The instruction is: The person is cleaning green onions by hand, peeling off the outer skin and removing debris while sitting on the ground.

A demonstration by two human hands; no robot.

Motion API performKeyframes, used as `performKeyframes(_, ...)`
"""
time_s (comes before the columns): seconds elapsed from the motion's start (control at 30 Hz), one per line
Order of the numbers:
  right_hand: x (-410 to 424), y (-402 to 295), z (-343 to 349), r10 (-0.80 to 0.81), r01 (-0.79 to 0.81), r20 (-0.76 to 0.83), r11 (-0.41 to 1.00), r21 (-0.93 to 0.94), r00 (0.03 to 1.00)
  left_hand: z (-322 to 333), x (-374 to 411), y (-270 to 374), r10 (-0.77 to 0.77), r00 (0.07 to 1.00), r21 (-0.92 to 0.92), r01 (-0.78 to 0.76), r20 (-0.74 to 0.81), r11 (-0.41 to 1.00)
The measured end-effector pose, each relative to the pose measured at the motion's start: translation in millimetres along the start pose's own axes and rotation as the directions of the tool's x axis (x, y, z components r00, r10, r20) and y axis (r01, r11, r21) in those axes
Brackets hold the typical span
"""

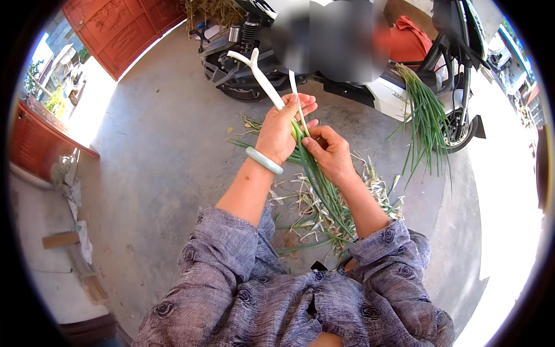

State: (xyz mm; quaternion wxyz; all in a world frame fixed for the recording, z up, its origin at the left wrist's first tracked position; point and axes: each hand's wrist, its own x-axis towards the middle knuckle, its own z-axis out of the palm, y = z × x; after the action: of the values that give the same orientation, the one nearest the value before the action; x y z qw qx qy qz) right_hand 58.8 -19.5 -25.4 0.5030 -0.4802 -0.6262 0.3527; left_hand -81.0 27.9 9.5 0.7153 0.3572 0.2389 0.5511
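My left hand (279, 130), with a pale green bangle (264, 160) at its wrist, holds a few green onions (267, 84) by their white stems, which point up and away from me. My right hand (329, 152) pinches one thinner stalk between thumb and fingers, just below my left hand. The long green leaves hang down past my right wrist towards my lap. Under my hands, a loose pile of peeled onion skins and leaf scraps (316, 212) lies on the concrete floor.
A scooter (386, 97) stands ahead, with a bunch of green onions (427, 112) draped over its footboard and a red cloth or bag (407, 41) on it. Dry straw (217, 13) is at the top. Red doors (115, 32) and wooden blocks (60, 240) are at the left.
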Motion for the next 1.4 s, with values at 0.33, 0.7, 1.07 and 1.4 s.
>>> performKeyframes(0.33, 0, -5, -11, 0.097, -0.100, 0.031, 0.983, 0.156, 0.995, 6, -5, -9, 0.007, 0.984, 0.099, -0.025, 0.179, 0.995)
performKeyframes(0.7, 1, -32, -65, 0.076, -0.015, -0.203, 0.958, 0.286, 0.976, 14, -18, 6, -0.110, 0.928, 0.248, 0.020, 0.355, 0.969)
performKeyframes(1.07, 44, -80, -59, -0.028, 0.083, -0.130, 0.898, 0.433, 0.991, 27, -27, -3, -0.267, 0.876, 0.357, 0.119, 0.401, 0.927)
performKeyframes(1.4, 49, -79, -55, -0.049, 0.100, -0.104, 0.814, 0.572, 0.993, 21, -28, -3, -0.342, 0.796, 0.178, 0.292, 0.499, 0.940)
